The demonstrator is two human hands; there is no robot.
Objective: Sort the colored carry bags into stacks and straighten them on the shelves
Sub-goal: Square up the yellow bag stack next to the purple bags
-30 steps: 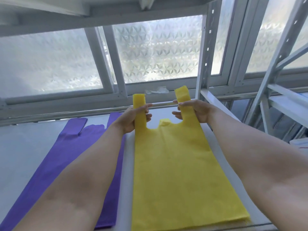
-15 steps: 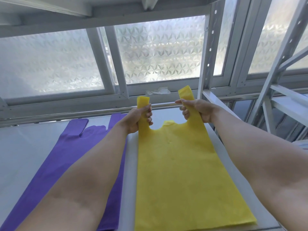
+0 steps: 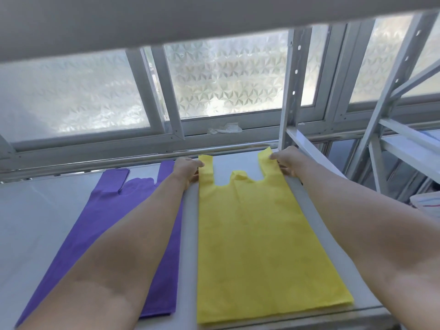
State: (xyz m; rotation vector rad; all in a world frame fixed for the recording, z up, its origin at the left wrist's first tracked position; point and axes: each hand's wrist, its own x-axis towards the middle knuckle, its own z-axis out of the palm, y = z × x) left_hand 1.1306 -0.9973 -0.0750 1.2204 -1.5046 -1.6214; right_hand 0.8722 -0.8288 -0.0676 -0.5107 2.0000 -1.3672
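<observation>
Reaching forward side by side, both bare forearms stretch over the white shelf point(image 3: 35, 210), wrists low and palms turned inward. The left hand point(image 3: 188, 171) pinches the outer edge of the left handle of the yellow bags point(image 3: 257, 246), thumb on top and fingers point(image 3: 193, 177) curled underneath. The right hand point(image 3: 289, 163) holds the right handle's outer edge the same way, thumb tip on the fabric. Between the two sets of fingers, one yellow pile lies flat on the shelf, its two handles pointing away from the person. Left of the left fingers lies one pile of purple bags point(image 3: 114, 222), also flat and partly under the left forearm. Each pile looks several bags deep, though the count is unclear. Just beyond the right fingers stands one rack post point(image 3: 291, 91), and past both hands is the frosted window point(image 3: 226, 79).
</observation>
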